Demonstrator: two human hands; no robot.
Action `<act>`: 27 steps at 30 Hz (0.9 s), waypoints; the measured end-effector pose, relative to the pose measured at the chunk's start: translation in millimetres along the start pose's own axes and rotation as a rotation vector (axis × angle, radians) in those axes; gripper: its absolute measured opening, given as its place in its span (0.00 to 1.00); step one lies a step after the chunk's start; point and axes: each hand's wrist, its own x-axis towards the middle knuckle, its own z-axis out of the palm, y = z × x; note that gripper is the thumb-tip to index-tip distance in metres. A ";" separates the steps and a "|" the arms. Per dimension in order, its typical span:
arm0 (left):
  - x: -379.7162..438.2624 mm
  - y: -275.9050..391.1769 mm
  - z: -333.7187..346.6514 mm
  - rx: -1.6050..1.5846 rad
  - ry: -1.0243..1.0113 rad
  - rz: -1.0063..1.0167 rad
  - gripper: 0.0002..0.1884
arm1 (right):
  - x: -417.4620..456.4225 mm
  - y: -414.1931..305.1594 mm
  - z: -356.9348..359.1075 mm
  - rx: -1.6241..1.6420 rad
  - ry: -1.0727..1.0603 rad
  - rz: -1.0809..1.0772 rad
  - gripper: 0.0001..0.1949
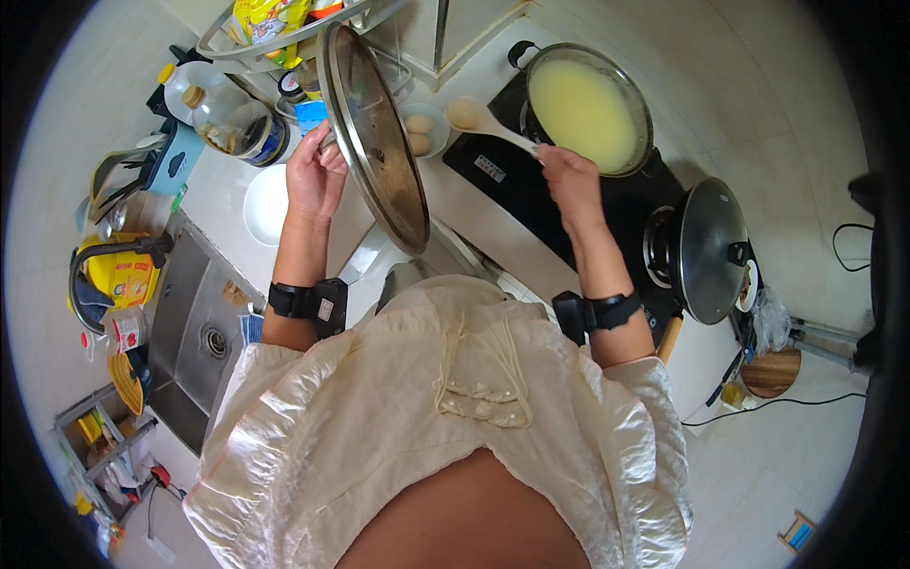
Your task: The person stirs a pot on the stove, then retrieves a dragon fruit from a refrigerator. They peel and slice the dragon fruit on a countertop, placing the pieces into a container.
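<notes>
My left hand (pixel 318 174) grips the knob of a large glass pot lid (pixel 377 142), held tilted nearly on edge above the counter. In my right hand (pixel 572 181) is the handle of a pale ladle (pixel 490 126); an egg-like round shape shows in its bowl, left of the pot. A wide pot (pixel 643 117) of pale yellow liquid (pixel 583 114) stands uncovered on the black gas stove (pixel 498 171), just beyond my right hand. Behind the lid, partly hidden, a small bowl (pixel 442 128) holds brown eggs (pixel 419 124).
A lidded wok (pixel 711 249) sits on the right burner. At left are a white plate (pixel 266 206), bottles (pixel 238 124) and a steel sink (pixel 192 313) with a black faucet (pixel 121 247). A wire shelf (pixel 213 44) overhangs the counter. A round wooden board (pixel 771 373) lies at right.
</notes>
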 end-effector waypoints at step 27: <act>16.3 -23.9 57.5 0.235 -0.136 -0.133 0.23 | -37.0 -29.3 -98.1 -1.169 0.392 -0.711 0.08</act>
